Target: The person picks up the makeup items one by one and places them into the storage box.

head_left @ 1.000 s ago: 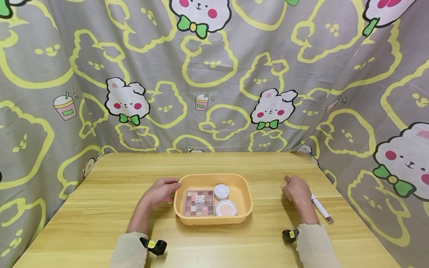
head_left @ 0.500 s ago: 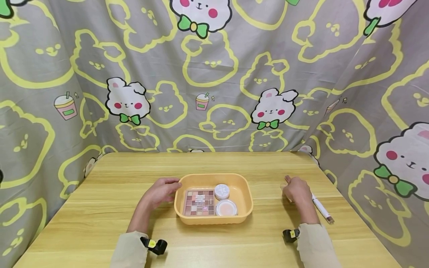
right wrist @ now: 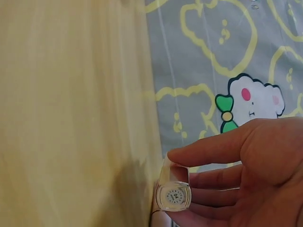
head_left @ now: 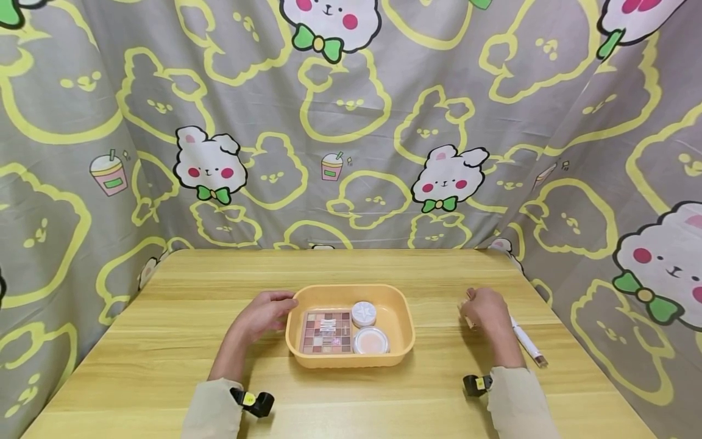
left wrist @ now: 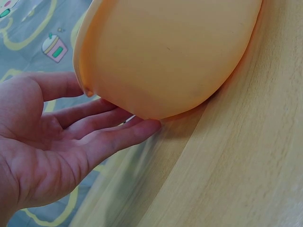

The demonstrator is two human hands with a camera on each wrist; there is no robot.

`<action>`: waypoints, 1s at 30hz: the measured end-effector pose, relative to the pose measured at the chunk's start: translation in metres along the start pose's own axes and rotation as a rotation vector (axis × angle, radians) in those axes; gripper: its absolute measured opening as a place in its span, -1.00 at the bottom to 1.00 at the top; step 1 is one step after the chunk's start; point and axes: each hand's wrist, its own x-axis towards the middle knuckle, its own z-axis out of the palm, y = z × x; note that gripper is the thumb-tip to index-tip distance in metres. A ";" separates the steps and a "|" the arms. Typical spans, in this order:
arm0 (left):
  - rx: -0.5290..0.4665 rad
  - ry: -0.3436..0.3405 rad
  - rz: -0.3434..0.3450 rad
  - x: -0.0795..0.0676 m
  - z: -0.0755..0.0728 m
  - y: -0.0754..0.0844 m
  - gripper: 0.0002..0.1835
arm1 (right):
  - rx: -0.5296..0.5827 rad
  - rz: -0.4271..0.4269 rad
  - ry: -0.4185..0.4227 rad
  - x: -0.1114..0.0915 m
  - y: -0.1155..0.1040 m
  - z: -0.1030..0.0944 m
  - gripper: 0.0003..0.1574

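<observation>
A yellow-orange plastic basket [head_left: 351, 360] stands on the wooden table. Inside lie an eyeshadow palette [head_left: 327, 333], a round white compact [head_left: 364, 313] and a round clear-lidded compact [head_left: 371, 340]. My left hand [head_left: 269, 316] rests at the basket's left end; in the left wrist view its nearly straight fingers [left wrist: 109, 146] lie along the outer wall, with the thumb at the rim. Off to the right, my right hand [head_left: 487, 310] pinches a small clear-ended lip gloss tube [right wrist: 173, 196] between thumb and fingers. Its far part is hidden by the hand.
A white pen-like tube [head_left: 529, 344] lies on the table just right of my right hand. A slim brown stick [head_left: 470, 293] shows beyond its fingers. Patterned curtains [head_left: 351, 122] close off the table's back and both sides.
My right hand has shifted slightly, and the lip gloss tube in its fingers has turned a little. The left hand and the basket stay in place.
</observation>
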 end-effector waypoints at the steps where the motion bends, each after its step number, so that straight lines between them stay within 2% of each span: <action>1: -0.003 -0.001 0.000 0.000 0.000 0.000 -0.48 | 0.016 -0.004 -0.004 0.000 -0.001 0.000 -0.81; 2: -0.007 0.003 -0.003 0.001 0.000 0.000 -0.49 | 0.031 -0.008 -0.009 0.000 -0.002 0.000 -0.82; 5: -0.006 -0.001 0.001 0.001 0.000 0.000 -0.49 | 0.050 -0.015 -0.027 0.000 -0.007 -0.002 -0.62; 6: -0.008 -0.001 0.000 0.001 0.000 0.000 -0.49 | 0.052 -0.018 -0.029 -0.001 -0.008 -0.003 -0.61; 12: -0.009 -0.003 -0.004 0.000 0.000 0.000 -0.49 | 0.011 -0.069 -0.021 -0.007 -0.022 -0.008 -0.79; 21: -0.007 -0.031 0.004 -0.001 -0.001 0.003 -0.46 | 0.046 -0.095 -0.046 -0.013 -0.040 -0.010 -0.76; 30: -0.012 -0.035 0.004 -0.003 -0.001 0.003 -0.47 | 0.202 -0.062 -0.065 -0.017 -0.056 -0.003 -0.69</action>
